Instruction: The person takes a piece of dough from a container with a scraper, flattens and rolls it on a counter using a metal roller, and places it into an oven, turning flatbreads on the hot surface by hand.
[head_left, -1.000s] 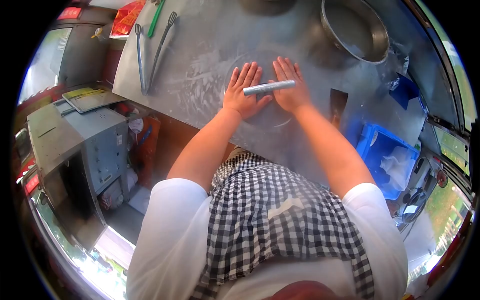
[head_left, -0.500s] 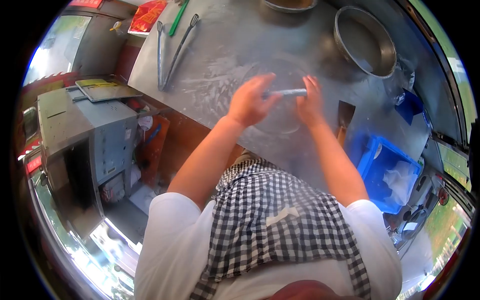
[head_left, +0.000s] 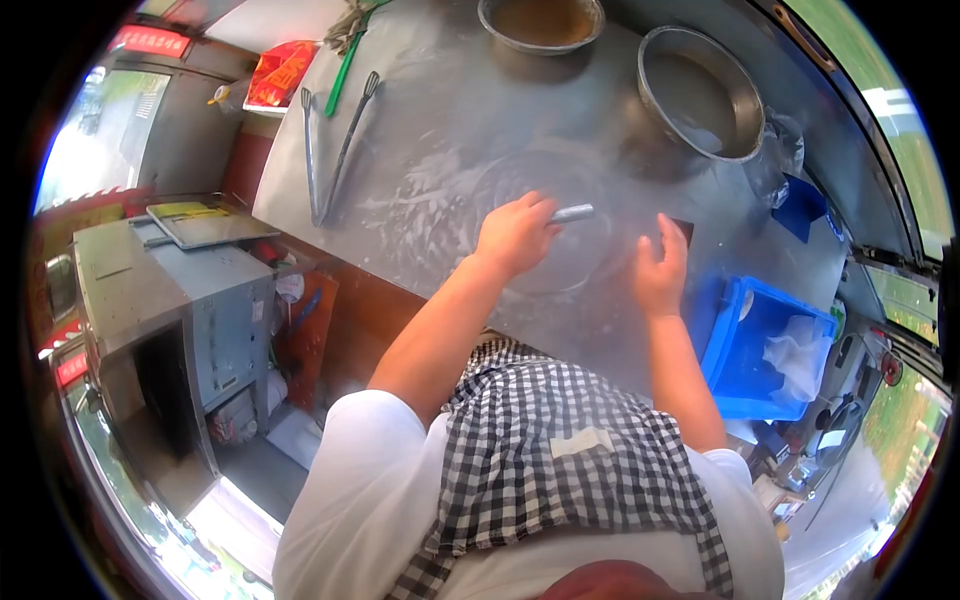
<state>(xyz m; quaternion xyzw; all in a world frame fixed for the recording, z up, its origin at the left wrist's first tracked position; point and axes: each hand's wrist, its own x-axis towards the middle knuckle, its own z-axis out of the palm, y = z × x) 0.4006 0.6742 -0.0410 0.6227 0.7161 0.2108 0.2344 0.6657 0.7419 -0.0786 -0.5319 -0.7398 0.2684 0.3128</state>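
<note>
My left hand (head_left: 516,236) is closed around a short silvery rod (head_left: 574,213), whose free end points right. Below it on the steel table (head_left: 440,140) shows a faint, see-through round outline (head_left: 560,285), with white powder smears (head_left: 430,195) to its left. My right hand (head_left: 660,270) is held apart from the rod, fingers spread and nothing in them. Just behind its fingers, the dark blade of a scraper (head_left: 685,229) shows; the hand and forearm hide the rest of it.
Long metal tongs (head_left: 345,150) and a green-handled tool (head_left: 340,85) lie at the back left. Two metal basins, one with brownish contents (head_left: 540,20) and one greyer (head_left: 645,85), stand at the back. A blue bin (head_left: 735,370) sits right; a metal cabinet (head_left: 225,330) stands left.
The right hand has let go of the rod's right end and moved right and down, opening. The left hand keeps the rod, lower in view. The whole view has shifted slightly.
</note>
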